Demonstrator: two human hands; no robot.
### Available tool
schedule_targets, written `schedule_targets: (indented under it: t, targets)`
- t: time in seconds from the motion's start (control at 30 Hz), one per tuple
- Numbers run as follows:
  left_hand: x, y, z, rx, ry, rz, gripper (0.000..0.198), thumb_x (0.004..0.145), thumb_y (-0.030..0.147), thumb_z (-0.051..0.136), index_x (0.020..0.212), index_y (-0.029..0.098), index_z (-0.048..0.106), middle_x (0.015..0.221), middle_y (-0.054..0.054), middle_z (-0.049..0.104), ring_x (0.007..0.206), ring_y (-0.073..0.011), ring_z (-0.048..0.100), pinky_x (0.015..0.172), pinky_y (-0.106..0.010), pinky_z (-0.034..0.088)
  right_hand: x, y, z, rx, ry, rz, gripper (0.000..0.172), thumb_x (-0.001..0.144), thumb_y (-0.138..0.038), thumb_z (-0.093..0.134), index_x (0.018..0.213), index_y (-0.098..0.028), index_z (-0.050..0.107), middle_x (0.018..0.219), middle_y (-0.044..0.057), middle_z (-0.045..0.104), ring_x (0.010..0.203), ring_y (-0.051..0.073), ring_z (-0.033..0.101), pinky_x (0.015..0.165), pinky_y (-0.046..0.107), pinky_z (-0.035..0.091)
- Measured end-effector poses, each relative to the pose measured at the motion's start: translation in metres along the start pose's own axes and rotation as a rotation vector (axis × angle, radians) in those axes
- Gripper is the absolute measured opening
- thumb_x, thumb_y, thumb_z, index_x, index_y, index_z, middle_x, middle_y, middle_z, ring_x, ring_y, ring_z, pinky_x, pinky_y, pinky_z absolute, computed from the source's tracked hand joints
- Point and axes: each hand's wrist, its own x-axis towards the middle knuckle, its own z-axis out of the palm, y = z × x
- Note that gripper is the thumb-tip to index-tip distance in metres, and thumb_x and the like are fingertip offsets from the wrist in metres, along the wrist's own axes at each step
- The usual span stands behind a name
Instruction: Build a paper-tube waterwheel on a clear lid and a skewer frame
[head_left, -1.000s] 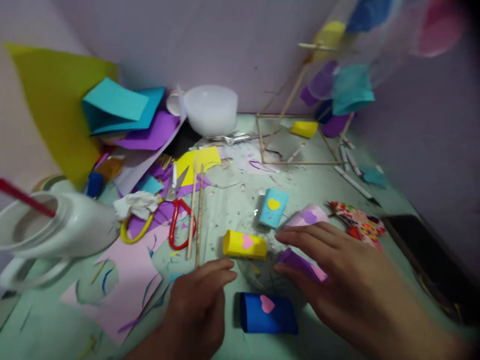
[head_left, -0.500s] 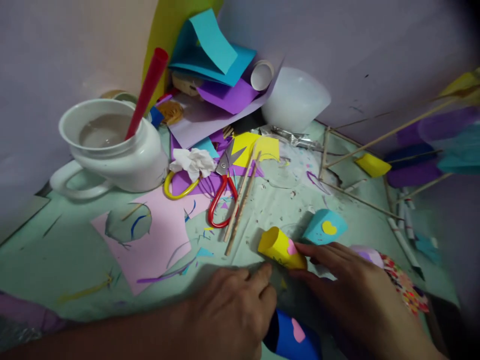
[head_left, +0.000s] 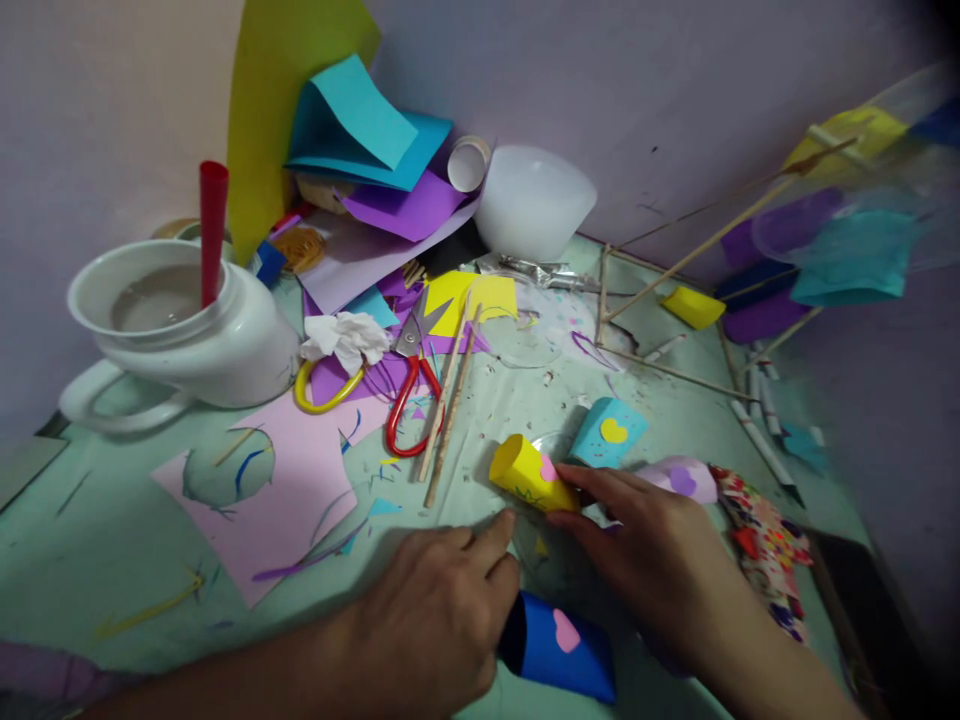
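By the table (head_left: pixel 45 560)'s left edge, a mug (head_left: pixel 232 350) contains cloudy liquid (head_left: pixel 161 302) and a red stick (head_left: pixel 213 225). The left hand (head_left: pixel 446 610), whose grip I cannot tell, points near the yellow tube (head_left: pixel 525 462) pinched by the right hand (head_left: pixel 652 550). This, the blue tube (head_left: pixel 570 665) toward the front edge, turquoise tube (head_left: pixel 589 442) and lilac tube (head_left: pixel 703 480) already carry hearts (head_left: pixel 613 430); what remains is unclear.
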Motion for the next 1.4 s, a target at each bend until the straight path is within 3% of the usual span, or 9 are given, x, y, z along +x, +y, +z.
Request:
schedule_targets:
  t: [0.3, 0.43, 0.57, 0.67, 0.73, 0.87, 0.93, 1.1, 1.4]
  targets:
    - [0.000, -0.003, 0.009, -0.002, 0.075, -0.007, 0.038, 0.062, 0.003, 0.042, 0.092, 0.015, 0.060, 0.128, -0.014, 0.055, 0.080, -0.0247, 0.066, 0.065, -0.039, 0.056, 0.000, -0.004, 0.007, 0.062, -0.002, 0.050, 0.015, 0.074, -0.015, 0.057, 0.084, -0.019, 0.067, 0.080, 0.005, 0.071, 0.065, 0.018, 0.066, 0.056, 0.027, 0.051]
    - [-0.003, -0.006, 0.004, -0.035, 0.213, 0.048, 0.039, 0.067, 0.002, 0.037, 0.096, 0.014, 0.061, 0.120, -0.013, 0.061, 0.088, -0.0231, 0.066, 0.068, -0.034, 0.056, -0.007, -0.004, -0.008, 0.124, -0.002, 0.028, 0.028, 0.073, -0.025, 0.066, 0.100, -0.017, 0.065, 0.089, 0.008, 0.071, 0.073, 0.020, 0.067, 0.060, 0.030, 0.054]
    - [-0.013, 0.007, -0.009, 0.016, 0.363, 0.014, 0.039, 0.076, 0.006, 0.036, 0.098, 0.021, 0.062, 0.113, -0.008, 0.066, 0.093, -0.0185, 0.065, 0.074, -0.028, 0.054, -0.040, 0.000, -0.037, 0.150, 0.279, 0.108, 0.037, 0.077, -0.038, 0.064, 0.111, -0.022, 0.060, 0.103, 0.008, 0.069, 0.090, 0.023, 0.066, 0.074, 0.034, 0.055]
    - [-0.019, 0.016, -0.010, 0.108, 0.283, 0.011, 0.027, 0.084, 0.020, 0.042, 0.098, 0.028, 0.064, 0.106, -0.006, 0.068, 0.093, -0.0205, 0.064, 0.081, -0.032, 0.052, -0.076, 0.014, -0.051, 0.059, 0.506, 0.358, 0.028, 0.079, -0.041, 0.061, 0.104, -0.028, 0.064, 0.101, 0.005, 0.070, 0.089, 0.024, 0.066, 0.074, 0.035, 0.055]
    - [-0.018, 0.016, -0.006, 0.158, 0.229, 0.101, 0.026, 0.084, 0.033, 0.048, 0.104, 0.027, 0.062, 0.103, -0.008, 0.068, 0.096, -0.0240, 0.062, 0.086, -0.036, 0.049, -0.096, 0.031, -0.054, 0.012, 0.551, 0.565, 0.027, 0.077, -0.044, 0.061, 0.098, -0.028, 0.067, 0.095, 0.005, 0.071, 0.081, 0.023, 0.067, 0.066, 0.033, 0.054]
    - [-0.008, 0.010, 0.000, 0.136, 0.245, 0.208, 0.044, 0.076, 0.037, 0.053, 0.118, 0.023, 0.051, 0.110, -0.009, 0.064, 0.100, -0.0260, 0.059, 0.086, -0.036, 0.050, -0.114, 0.080, -0.049, 0.000, 0.327, 0.928, 0.038, 0.073, -0.047, 0.063, 0.100, -0.021, 0.069, 0.078, 0.006, 0.071, 0.057, 0.017, 0.061, 0.051, 0.029, 0.044]
    - [-0.003, 0.011, 0.000, 0.118, 0.216, 0.170, 0.045, 0.076, 0.029, 0.051, 0.121, 0.023, 0.047, 0.112, -0.008, 0.063, 0.101, -0.0246, 0.058, 0.087, -0.035, 0.049, -0.112, 0.102, -0.042, 0.028, 0.196, 0.952, 0.049, 0.075, -0.056, 0.055, 0.101, -0.017, 0.068, 0.080, 0.008, 0.070, 0.064, 0.019, 0.062, 0.056, 0.029, 0.043]
    - [0.000, 0.017, 0.004, 0.038, 0.167, 0.103, 0.035, 0.079, 0.019, 0.051, 0.113, 0.025, 0.051, 0.102, -0.004, 0.066, 0.091, -0.0199, 0.061, 0.080, -0.031, 0.049, -0.104, 0.120, -0.029, -0.006, 0.158, 0.945, 0.062, 0.068, -0.069, 0.050, 0.087, -0.013, 0.066, 0.082, 0.012, 0.067, 0.070, 0.022, 0.062, 0.056, 0.030, 0.040]
    - [-0.014, 0.022, 0.008, -0.156, 0.441, -0.475, 0.033, 0.068, 0.034, 0.069, 0.100, 0.031, 0.062, 0.094, 0.000, 0.068, 0.088, -0.0227, 0.063, 0.083, -0.031, 0.048, -0.110, 0.118, -0.032, 0.063, 0.001, 1.032, 0.067, 0.068, -0.078, 0.037, 0.067, -0.018, 0.068, 0.056, 0.006, 0.062, 0.055, 0.018, 0.057, 0.049, 0.028, 0.033]
